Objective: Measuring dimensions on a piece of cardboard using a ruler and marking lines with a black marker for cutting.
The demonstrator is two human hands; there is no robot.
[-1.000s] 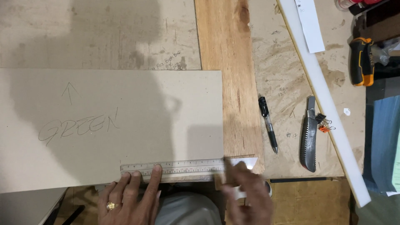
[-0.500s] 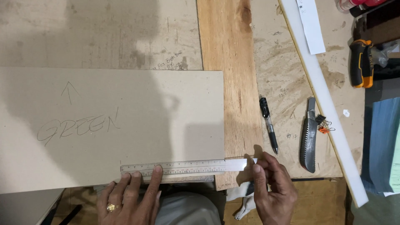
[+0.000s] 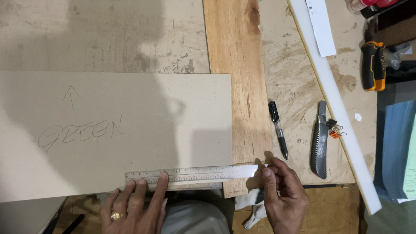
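Note:
A grey-brown cardboard sheet [image 3: 130,130] with pencil writing and an arrow lies on the workbench. A steel ruler [image 3: 195,173] lies along its near edge and sticks out past the sheet's right side. My left hand [image 3: 134,208], with a ring on one finger, presses its fingertips on the ruler's left part. My right hand [image 3: 284,195] pinches the ruler's right end between thumb and fingers.
A black pen [image 3: 277,128], a grey utility knife [image 3: 320,141] and binder clips [image 3: 334,128] lie right of a wooden plank [image 3: 240,86]. A long white strip [image 3: 333,104] runs diagonally. A black and orange tool [image 3: 373,65] rests at far right. A white cloth [image 3: 253,206] hangs below the bench edge.
My right hand has shifted right, off the cardboard's corner to the ruler's far end. The ruler has slid a little to the right. My left hand stays put.

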